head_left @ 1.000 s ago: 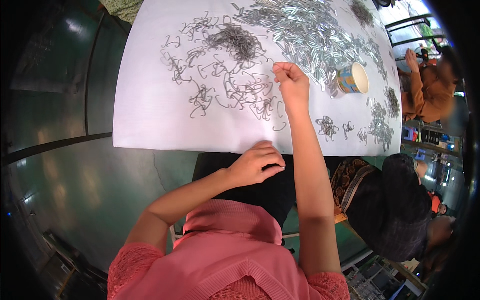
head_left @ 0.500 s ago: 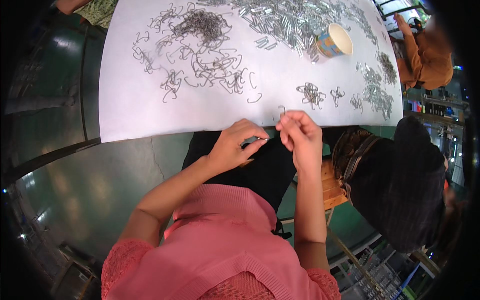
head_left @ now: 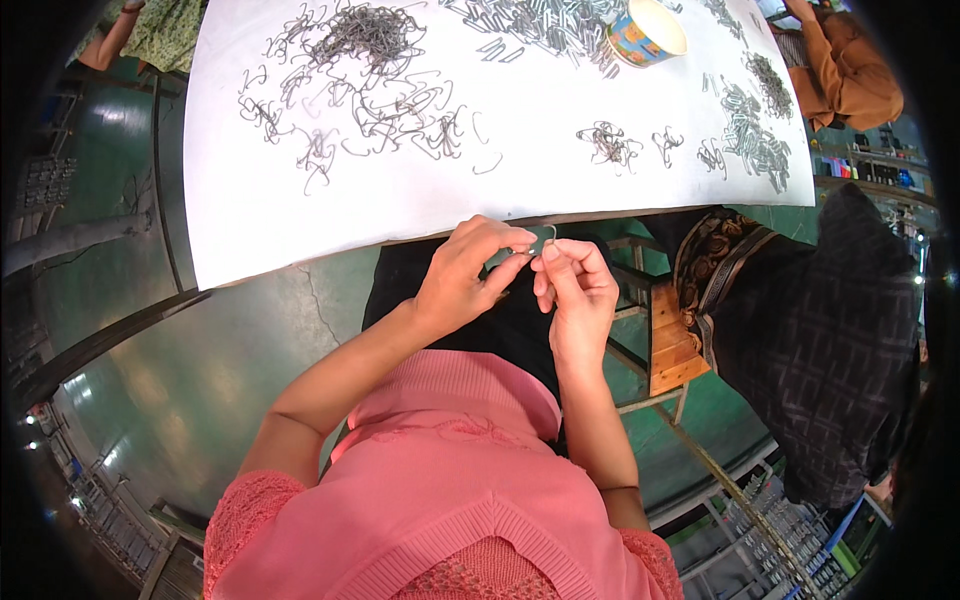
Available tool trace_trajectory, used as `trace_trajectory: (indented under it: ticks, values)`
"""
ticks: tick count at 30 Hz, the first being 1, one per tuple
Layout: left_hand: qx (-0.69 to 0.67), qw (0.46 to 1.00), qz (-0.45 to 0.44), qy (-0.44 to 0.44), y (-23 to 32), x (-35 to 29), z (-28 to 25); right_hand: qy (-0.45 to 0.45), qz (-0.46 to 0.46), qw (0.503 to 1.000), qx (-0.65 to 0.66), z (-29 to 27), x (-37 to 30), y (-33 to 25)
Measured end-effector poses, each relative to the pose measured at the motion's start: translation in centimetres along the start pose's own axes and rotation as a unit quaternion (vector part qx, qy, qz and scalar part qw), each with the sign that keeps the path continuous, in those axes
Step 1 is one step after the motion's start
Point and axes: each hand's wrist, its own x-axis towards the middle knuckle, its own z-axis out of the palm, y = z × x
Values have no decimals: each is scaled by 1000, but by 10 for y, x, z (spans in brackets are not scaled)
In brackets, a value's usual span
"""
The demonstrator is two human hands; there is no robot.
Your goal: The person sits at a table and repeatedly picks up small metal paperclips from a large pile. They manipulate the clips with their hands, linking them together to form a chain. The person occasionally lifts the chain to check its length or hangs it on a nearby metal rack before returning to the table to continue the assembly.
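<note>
Near the tabletop (head_left: 300, 232), your left hand (head_left: 468, 270) pinches a small shiny piece (head_left: 532, 252); your right hand (head_left: 580, 295) pinches 1 bent wire (head_left: 554, 232).

My hooks (head_left: 368, 38) look like dull metal wire, the clips (head_left: 757, 143) shiny metal, my top (head_left: 430, 470) knitted cloth, the stool seat (head_left: 672, 345) smooth wood.

Near, the table (head_left: 360, 205) leaves room; beyond, hooked wires (head_left: 365, 38), seemingly metal clips (head_left: 545, 22) and a cup (head_left: 630, 42) obstruct.
</note>
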Motion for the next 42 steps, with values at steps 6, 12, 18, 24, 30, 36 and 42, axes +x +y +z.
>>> trace_trajectory:
  ticks: [6,12,18,24,30,36,42]
  values:
    - [25,995,73,-66,-10,21,-25,15,-108,993,-42,-1,-9,6]
    - [258,965,26,22,-80,134,-26,19,-136,989,-53,-5,-11,7]
    - [408,908,-93,-8,-109,187,-1,18,-140,988,-57,-9,-15,11]
    - [386,913,-115,-64,-102,187,0,24,-151,986,-69,-12,-16,15]
    - [207,966,-142,-62,-78,146,0,19,-158,985,-71,-15,-17,21]
    - [-161,930,-307,-122,11,67,-13,17,-202,973,-108,-15,-17,31]
    - [-204,918,-326,-95,49,40,-20,25,-236,964,-117,-11,-19,29]
